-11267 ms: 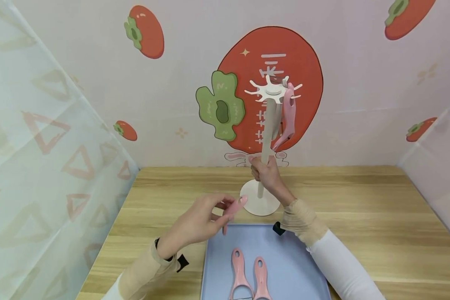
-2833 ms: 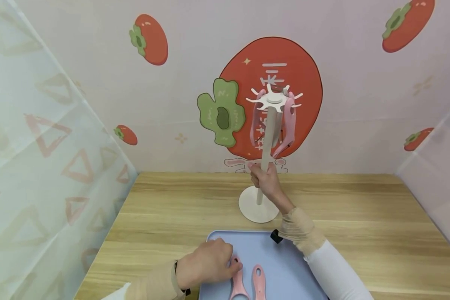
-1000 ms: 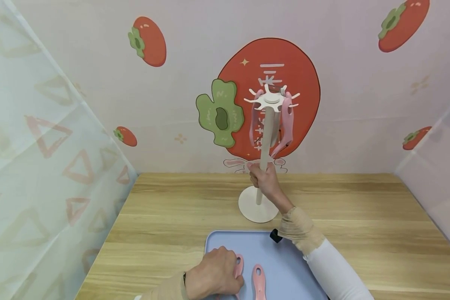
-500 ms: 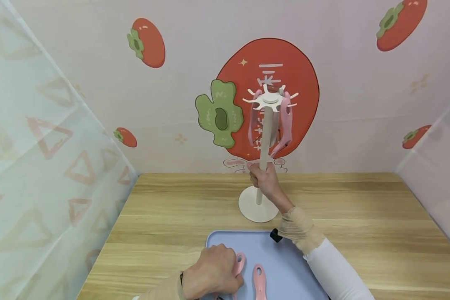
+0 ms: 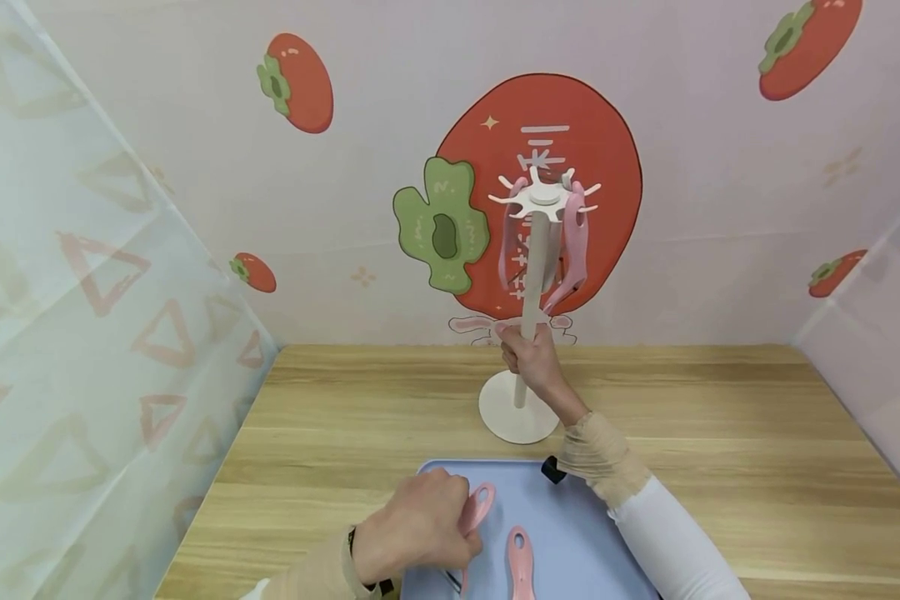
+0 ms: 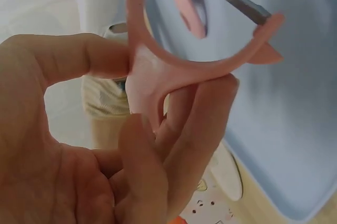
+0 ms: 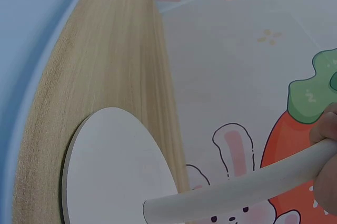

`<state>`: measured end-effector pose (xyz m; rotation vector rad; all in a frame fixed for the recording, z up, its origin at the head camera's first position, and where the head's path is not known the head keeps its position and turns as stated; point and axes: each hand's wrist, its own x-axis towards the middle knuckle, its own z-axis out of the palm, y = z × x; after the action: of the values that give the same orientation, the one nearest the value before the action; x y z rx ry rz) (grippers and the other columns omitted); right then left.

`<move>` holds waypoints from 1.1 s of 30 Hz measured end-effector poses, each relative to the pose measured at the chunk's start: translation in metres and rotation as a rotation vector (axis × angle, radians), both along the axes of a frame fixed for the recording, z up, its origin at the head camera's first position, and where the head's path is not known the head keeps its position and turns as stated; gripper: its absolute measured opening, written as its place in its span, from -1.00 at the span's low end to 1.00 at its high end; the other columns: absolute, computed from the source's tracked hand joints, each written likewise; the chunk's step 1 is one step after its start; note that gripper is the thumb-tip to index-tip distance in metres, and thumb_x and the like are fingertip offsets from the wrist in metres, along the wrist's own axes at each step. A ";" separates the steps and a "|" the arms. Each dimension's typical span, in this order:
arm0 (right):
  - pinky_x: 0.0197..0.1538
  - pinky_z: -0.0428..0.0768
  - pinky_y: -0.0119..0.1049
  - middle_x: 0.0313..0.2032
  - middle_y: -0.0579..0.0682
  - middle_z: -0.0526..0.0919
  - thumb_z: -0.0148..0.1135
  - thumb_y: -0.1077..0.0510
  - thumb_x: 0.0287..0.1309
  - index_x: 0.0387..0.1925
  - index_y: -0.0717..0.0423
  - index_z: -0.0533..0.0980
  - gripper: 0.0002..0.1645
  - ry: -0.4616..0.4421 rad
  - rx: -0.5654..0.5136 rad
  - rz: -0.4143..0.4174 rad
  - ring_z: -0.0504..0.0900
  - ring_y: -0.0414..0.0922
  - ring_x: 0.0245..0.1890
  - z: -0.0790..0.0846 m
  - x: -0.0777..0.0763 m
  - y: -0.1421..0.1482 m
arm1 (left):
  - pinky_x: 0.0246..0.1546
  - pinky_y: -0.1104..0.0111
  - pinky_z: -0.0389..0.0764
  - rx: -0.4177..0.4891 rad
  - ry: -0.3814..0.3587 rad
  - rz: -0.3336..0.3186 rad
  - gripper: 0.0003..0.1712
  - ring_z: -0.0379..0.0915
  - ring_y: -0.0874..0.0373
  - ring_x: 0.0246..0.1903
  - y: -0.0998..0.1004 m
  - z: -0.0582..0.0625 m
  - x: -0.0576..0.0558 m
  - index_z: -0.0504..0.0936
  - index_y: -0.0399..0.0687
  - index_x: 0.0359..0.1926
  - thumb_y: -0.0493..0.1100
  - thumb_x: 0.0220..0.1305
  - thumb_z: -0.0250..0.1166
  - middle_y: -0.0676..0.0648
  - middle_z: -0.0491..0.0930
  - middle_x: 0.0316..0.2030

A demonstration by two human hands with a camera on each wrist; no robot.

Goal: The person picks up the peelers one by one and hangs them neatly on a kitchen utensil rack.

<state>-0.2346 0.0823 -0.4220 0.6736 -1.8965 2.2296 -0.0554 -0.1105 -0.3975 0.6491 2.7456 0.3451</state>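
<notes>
My left hand (image 5: 420,527) pinches a pink Y-shaped peeler (image 6: 150,74) by the neck between thumb and fingers, tilted just above the blue tray (image 5: 570,542). Its metal blade shows in the left wrist view; the looped handle end pokes out beyond my fingers in the head view. Another pink peeler (image 5: 520,560) lies in the tray, to the right. My right hand (image 5: 534,358) grips the pole (image 7: 237,197) of a white hook stand, holding it upright on its round base (image 5: 506,417). From its hooks (image 5: 544,197) hang a pink-handled utensil (image 5: 575,250) on the right and another (image 5: 508,242) on the left.
The stand is on a wooden table (image 5: 345,408) behind the tray. A patterned back wall (image 5: 360,208) and side walls close in the workspace. A greyish piece (image 5: 550,267) hangs partly hidden behind the pole.
Since 11.3 seconds ago, the pink utensil from my left hand came to hang at the stand's left. My left hand then took hold of a tray peeler and raised it slightly. My right hand stays put.
</notes>
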 end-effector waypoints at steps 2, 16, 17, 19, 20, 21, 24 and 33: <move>-0.72 0.08 -0.40 -0.85 -0.16 0.22 0.01 0.30 0.48 -0.76 0.41 0.21 -0.39 -0.001 0.002 0.000 0.16 -0.24 -0.84 0.001 0.000 0.000 | -0.67 0.35 0.37 0.013 -0.003 -0.008 -0.69 0.30 0.26 -0.64 -0.002 0.003 -0.001 0.45 0.12 -0.64 0.00 -0.08 0.45 0.16 0.39 -0.68; -0.73 0.08 -0.40 -0.83 -0.17 0.22 0.15 0.09 0.44 -0.75 0.37 0.21 -0.32 -0.004 -0.037 0.003 0.15 -0.26 -0.83 0.001 0.002 0.000 | -0.59 0.54 0.44 0.298 0.061 -0.056 -0.79 0.40 0.50 -0.62 -0.006 0.020 -0.012 0.68 -0.07 -0.21 -0.04 0.27 0.37 0.26 0.61 -0.52; -0.73 0.07 -0.40 -0.83 -0.17 0.22 0.15 0.09 0.44 -0.76 0.37 0.21 -0.31 -0.003 -0.040 0.005 0.15 -0.26 -0.83 0.001 0.002 0.000 | -0.58 0.55 0.45 0.325 0.077 -0.060 -0.77 0.41 0.52 -0.62 -0.007 0.021 -0.014 0.68 -0.09 -0.18 -0.02 0.32 0.33 0.26 0.64 -0.51; -0.73 0.07 -0.39 -0.84 -0.18 0.22 0.14 0.11 0.44 -0.76 0.37 0.20 -0.31 -0.004 -0.044 0.009 0.14 -0.26 -0.83 0.001 0.001 0.000 | -0.56 0.56 0.48 0.369 0.095 -0.054 -0.73 0.47 0.53 -0.59 -0.008 0.026 -0.016 0.67 -0.11 -0.11 -0.01 0.35 0.32 0.25 0.67 -0.47; -0.73 0.06 -0.39 -0.84 -0.18 0.21 0.13 0.12 0.45 -0.76 0.37 0.19 -0.32 -0.004 -0.044 0.012 0.13 -0.27 -0.83 0.001 0.001 0.000 | -0.54 0.54 0.50 0.384 0.104 -0.047 -0.72 0.51 0.52 -0.56 -0.008 0.028 -0.018 0.66 -0.10 -0.08 -0.01 0.34 0.32 0.24 0.69 -0.44; -0.73 0.05 -0.38 -0.84 -0.18 0.21 0.12 0.15 0.45 -0.77 0.37 0.18 -0.33 -0.005 -0.047 0.014 0.13 -0.27 -0.83 0.001 0.000 0.000 | -0.51 0.52 0.53 0.397 0.113 -0.039 -0.71 0.55 0.51 -0.52 -0.009 0.031 -0.019 0.66 -0.09 -0.06 -0.01 0.33 0.33 0.23 0.70 -0.41; -0.73 0.04 -0.37 -0.84 -0.18 0.20 0.06 0.25 0.45 -0.77 0.36 0.17 -0.37 -0.008 -0.049 0.013 0.12 -0.26 -0.83 0.000 -0.001 0.000 | -0.43 0.50 0.59 0.448 0.151 -0.024 -0.69 0.63 0.46 -0.45 -0.010 0.039 -0.023 0.66 -0.03 0.02 -0.02 0.33 0.34 0.20 0.71 -0.33; -0.73 0.07 -0.38 -0.84 -0.16 0.21 0.07 0.22 0.47 -0.76 0.44 0.19 -0.35 -0.022 -0.011 -0.005 0.14 -0.25 -0.83 0.000 0.001 0.000 | -0.36 0.54 0.67 0.636 0.221 -0.016 -0.57 0.72 0.35 -0.37 -0.011 0.059 -0.032 0.61 -0.09 0.17 -0.15 0.30 0.37 0.05 0.71 -0.13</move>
<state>-0.2341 0.0823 -0.4217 0.6452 -1.8929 2.2514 -0.0877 -0.1215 -0.3385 0.8991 2.8184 1.2375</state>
